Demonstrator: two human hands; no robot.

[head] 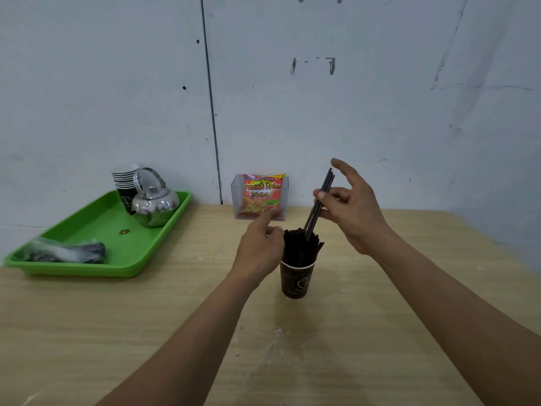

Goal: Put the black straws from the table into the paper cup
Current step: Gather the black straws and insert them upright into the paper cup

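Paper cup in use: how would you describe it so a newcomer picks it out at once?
On the wooden table, look near the middle, on the near side of the snack packet. A single dark paper cup stands upright there. Unlike the stacked cups on the green tray, it stands alone, crammed with black straws.

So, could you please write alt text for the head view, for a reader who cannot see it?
A right hand pinches a few black straws, their lower ends among those filling a paper cup; the left hand hovers beside it. A green tray holds a steel kettle and stacked cups.
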